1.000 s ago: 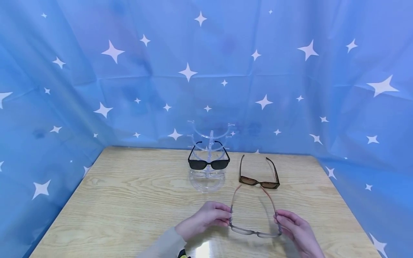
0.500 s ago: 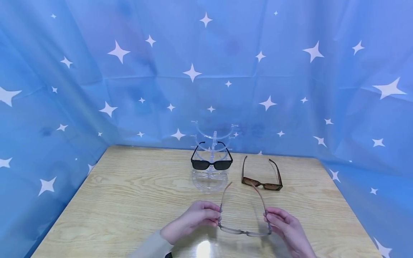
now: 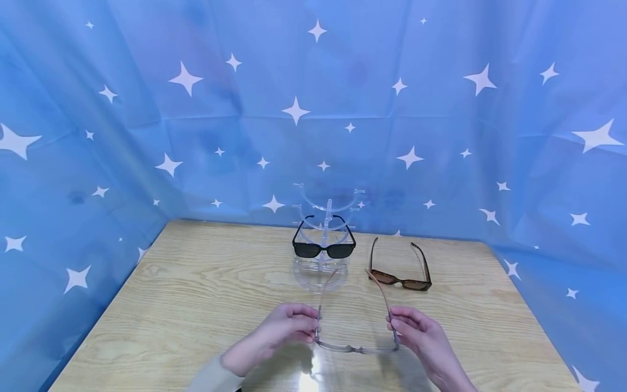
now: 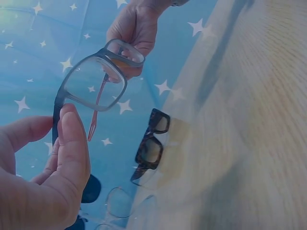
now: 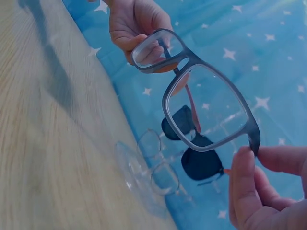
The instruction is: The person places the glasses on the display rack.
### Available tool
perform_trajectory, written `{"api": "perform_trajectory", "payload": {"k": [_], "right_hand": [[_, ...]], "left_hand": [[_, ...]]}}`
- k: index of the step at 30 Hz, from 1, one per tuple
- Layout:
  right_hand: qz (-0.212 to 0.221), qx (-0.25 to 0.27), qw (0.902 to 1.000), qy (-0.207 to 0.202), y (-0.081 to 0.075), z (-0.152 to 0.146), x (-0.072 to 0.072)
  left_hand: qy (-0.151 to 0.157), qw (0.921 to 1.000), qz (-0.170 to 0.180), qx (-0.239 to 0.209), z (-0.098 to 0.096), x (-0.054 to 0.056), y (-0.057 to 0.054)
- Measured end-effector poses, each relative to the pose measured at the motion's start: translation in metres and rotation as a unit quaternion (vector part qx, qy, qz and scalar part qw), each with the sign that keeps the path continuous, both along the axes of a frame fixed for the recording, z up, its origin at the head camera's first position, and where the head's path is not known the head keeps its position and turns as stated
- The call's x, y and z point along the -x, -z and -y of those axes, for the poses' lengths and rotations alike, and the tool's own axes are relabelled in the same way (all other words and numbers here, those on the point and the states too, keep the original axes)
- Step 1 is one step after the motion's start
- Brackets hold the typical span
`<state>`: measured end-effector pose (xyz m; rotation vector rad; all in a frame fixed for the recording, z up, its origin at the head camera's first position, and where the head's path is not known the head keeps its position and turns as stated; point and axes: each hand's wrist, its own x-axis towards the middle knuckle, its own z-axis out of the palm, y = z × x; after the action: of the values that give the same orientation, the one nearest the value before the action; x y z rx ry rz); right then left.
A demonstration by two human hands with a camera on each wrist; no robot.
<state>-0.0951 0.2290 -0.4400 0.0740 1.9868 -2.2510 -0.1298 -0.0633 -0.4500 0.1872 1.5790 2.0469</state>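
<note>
Grey-framed eyeglasses (image 3: 360, 350) with clear lenses and reddish-brown temple tips are held above the near part of the table, temples unfolded and pointing away. My left hand (image 3: 290, 329) pinches the left temple close to its hinge. On the other side, my right hand (image 3: 420, 338) pinches the right temple between thumb and fingers. Beyond them rises a clear display stand (image 3: 328, 209). Black sunglasses (image 3: 324, 250) sit on one of its tiers, and a thin-rimmed clear pair (image 5: 165, 178) shows below them in the right wrist view.
Brown tortoiseshell sunglasses (image 3: 401, 282) lie unfolded on the wooden table (image 3: 181, 288), right of the stand. A blue cloth (image 3: 254, 71) with white stars hangs behind the table and along its sides.
Both hands have moved left with the eyeglasses, away from the tortoiseshell sunglasses. The temple tips now overlap the stand's base in the head view. The head view has shifted slightly.
</note>
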Motion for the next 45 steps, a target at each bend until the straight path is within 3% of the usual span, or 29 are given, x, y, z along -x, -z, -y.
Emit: {"api": "perform_trajectory", "payload": {"k": [8,17,22,31,45], "right_hand": [[-0.012,-0.021,0.9995,-0.02,-0.013,0.013,0.008],[-0.039,-0.023,0.9982,-0.04,-0.031,0.024,0.021],[-0.031,-0.016,0.9983,-0.046,-0.04,0.029,0.032],[-0.006,0.008,0.9983,-0.058,-0.055,0.033,0.057],[0.007,0.019,0.9978,-0.063,-0.065,0.039,0.094]], "left_hand": [[-0.003,0.9998,-0.016,-0.012,0.016,-0.001,-0.017],[-0.019,0.9995,-0.023,-0.012,0.027,0.006,-0.028],[-0.031,0.9988,-0.036,-0.011,0.033,0.011,-0.036],[-0.047,0.9978,-0.04,-0.024,0.036,0.03,-0.047],[-0.079,0.9959,-0.021,-0.039,0.036,0.061,-0.057]]}}
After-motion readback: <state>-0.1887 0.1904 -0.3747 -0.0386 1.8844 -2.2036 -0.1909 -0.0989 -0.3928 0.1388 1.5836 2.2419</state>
